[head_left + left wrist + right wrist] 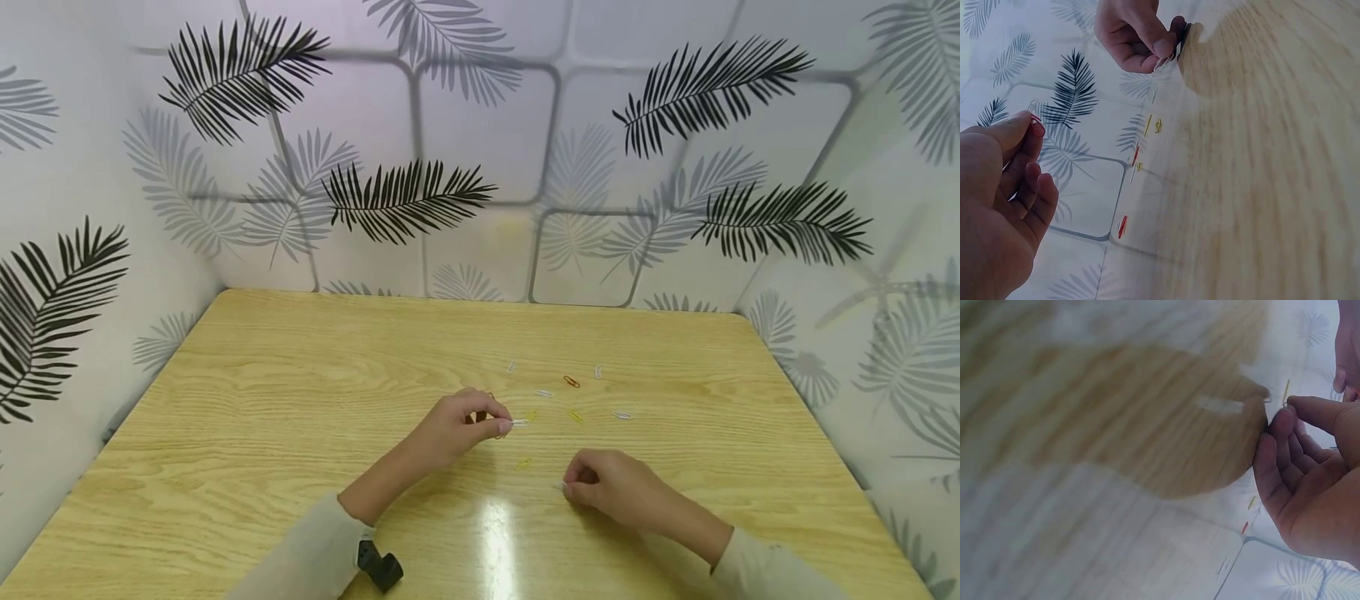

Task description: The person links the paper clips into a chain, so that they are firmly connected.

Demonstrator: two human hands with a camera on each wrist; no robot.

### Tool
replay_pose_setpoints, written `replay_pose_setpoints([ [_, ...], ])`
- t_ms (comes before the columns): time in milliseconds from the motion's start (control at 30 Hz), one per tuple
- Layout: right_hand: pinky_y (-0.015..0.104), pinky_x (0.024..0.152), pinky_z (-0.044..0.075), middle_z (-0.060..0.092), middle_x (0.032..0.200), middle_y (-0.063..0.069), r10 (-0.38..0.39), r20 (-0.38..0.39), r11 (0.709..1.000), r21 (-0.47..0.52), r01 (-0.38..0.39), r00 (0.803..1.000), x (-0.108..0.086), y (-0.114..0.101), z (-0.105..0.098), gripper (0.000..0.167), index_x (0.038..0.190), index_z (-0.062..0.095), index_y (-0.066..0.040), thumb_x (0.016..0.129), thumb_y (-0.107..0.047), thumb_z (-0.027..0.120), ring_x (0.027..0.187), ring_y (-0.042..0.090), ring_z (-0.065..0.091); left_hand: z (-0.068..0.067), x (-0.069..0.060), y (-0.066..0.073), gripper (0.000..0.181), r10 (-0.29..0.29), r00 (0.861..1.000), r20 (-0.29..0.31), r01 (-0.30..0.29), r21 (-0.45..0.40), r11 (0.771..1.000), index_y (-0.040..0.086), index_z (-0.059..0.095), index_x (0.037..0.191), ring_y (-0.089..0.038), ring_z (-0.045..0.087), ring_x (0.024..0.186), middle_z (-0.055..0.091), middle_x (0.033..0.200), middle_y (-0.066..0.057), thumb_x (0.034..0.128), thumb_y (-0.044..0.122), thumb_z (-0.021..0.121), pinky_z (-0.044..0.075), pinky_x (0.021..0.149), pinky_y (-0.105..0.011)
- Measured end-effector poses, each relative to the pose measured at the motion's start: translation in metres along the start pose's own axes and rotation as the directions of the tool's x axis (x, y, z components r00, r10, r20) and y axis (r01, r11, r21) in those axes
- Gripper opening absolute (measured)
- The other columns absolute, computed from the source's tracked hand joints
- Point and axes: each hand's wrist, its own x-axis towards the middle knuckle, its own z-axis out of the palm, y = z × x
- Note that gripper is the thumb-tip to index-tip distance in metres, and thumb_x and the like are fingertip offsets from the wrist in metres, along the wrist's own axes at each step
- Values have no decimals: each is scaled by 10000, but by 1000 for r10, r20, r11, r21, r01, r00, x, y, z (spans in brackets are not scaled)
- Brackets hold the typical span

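My left hand (459, 427) is held over the table, pinching a white paper clip (519, 422) between thumb and fingertips. A red paper clip (1037, 127) shows at those fingertips in the left wrist view; whether the two are linked I cannot tell. Lower and to the right, my right hand (618, 490) pinches a small pale paper clip (561, 485), mostly covered by the fingers. Just beyond the hands lie loose clips: a red one (572, 382), a white one (543, 393) and a yellow one (575, 415). Another yellow clip (524, 462) lies between the hands.
The wooden table (300, 375) meets a leaf-patterned wall covering (480, 250) at its back edge. More pale clips lie farther out, one (622, 415) to the right and one (597, 372) toward the back. A black wrist device (380, 567) sits at the left sleeve.
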Motion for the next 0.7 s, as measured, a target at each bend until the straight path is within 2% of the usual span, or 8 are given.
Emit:
replay_pose_setpoints([
  [233, 235, 677, 538, 689, 830, -35, 20, -34, 986, 167, -14, 999, 4, -2, -6, 83, 957, 664, -111, 971, -192, 670, 735, 100, 645, 3, 0, -1, 175, 28, 1000, 11, -28, 12, 1000, 127, 756, 1074, -166, 507, 840, 608, 927, 35, 991, 246, 658, 456, 713, -269],
  [433, 285, 769, 587, 716, 938, 126, -19, -53, 931, 363, 37, 998, 3, -9, -12, 150, 1061, 650, -1, 993, -133, 638, 824, 217, 714, 6, -1, 2, 146, 29, 999, 20, -29, 21, 999, 155, 752, 1068, -143, 506, 832, 622, 957, 57, 989, 238, 661, 452, 718, -259],
  [700, 332, 840, 592, 733, 1032, 214, -21, -93, 885, 462, 61, 995, 7, -10, -15, 340, 1192, 650, 63, 983, -204, 669, 901, 248, 744, 8, -1, 2, 135, 54, 998, 19, -55, 58, 997, 163, 750, 1062, -124, 510, 812, 633, 942, 71, 986, 234, 664, 461, 712, -258],
])
